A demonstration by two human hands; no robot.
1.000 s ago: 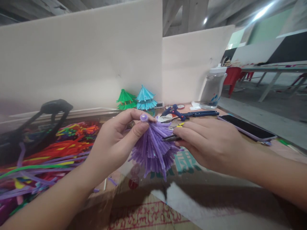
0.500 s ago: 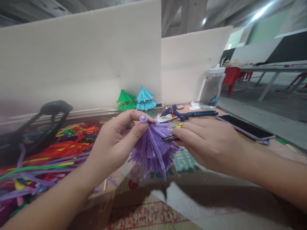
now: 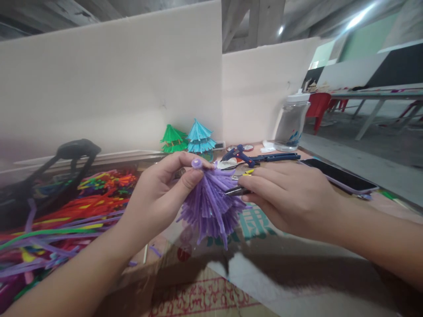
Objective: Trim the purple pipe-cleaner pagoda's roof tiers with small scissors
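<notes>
My left hand (image 3: 165, 185) pinches a purple pipe-cleaner tree (image 3: 211, 207) near its top, where a small round coiled tip sticks out beside the thumb. The tree is tilted, its layered strands fanning down and to the right. My right hand (image 3: 284, 198) is closed around a slim dark tool (image 3: 236, 191) whose end reaches the strands on the tree's right side. Most of that tool is hidden in the fingers, so I cannot tell its kind. A small silver and yellow part (image 3: 244, 173) shows just above the right fingertips.
Green (image 3: 173, 138) and light blue (image 3: 200, 135) pipe-cleaner trees stand against the white panel. Behind my hands lie a blue glue gun (image 3: 239, 155) and a dark blue tool (image 3: 276, 156). A clear bottle (image 3: 292, 123) and phone (image 3: 340, 175) are at right, loose pipe cleaners (image 3: 79, 211) at left.
Very little differs. The dark tool's end and my right fingers have shifted slightly to the right; my left hand keeps its hold on the purple tree.
</notes>
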